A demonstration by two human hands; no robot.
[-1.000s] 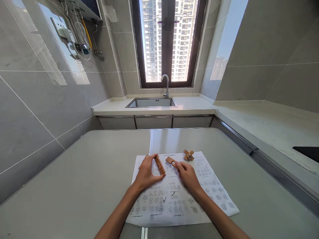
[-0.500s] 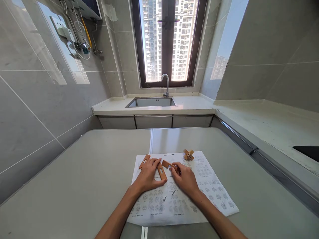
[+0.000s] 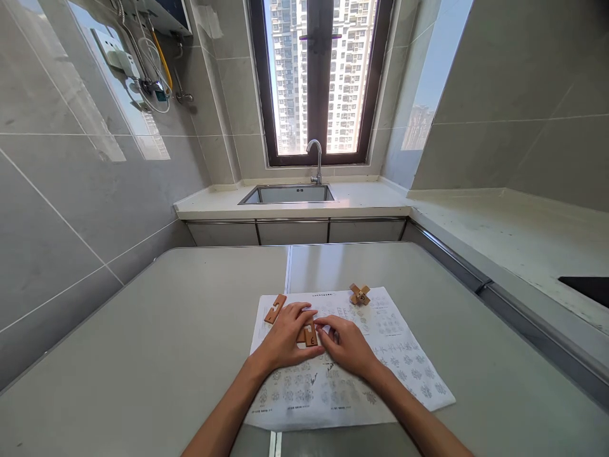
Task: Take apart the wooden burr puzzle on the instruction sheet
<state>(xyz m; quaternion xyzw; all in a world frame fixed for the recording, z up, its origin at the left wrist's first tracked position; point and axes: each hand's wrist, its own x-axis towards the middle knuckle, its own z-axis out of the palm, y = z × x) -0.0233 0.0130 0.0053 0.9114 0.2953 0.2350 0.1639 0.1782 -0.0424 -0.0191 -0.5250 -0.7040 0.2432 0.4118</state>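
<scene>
My left hand [image 3: 288, 336] arches over two flat brown wooden puzzle pieces, its fingers at their far side and its thumb near their close edge. The nearer-right wooden puzzle piece [image 3: 311, 335] bears a dark mark and lies against the other, which is mostly hidden under the fingers. My right hand [image 3: 346, 339] has its fingertips closed at the right edge of that marked piece. Left of my left hand, a notched wooden piece [image 3: 275, 310] lies on the printed paper sheet [image 3: 352, 406]. An assembled cross-shaped wooden puzzle [image 3: 360, 294] sits at the sheet's far edge.
The sheet rests on a broad light table [image 3: 143, 343] with a seam down the middle. Beyond it stand a counter with a sink [image 3: 288, 195] and a faucet [image 3: 318, 162] under a window. A white counter [image 3: 514, 235] runs along the right.
My right hand has moved left with its wooden piece, bringing it against the piece under my left hand. My left hand has stayed nearly in place, its fingers now further over the pieces.
</scene>
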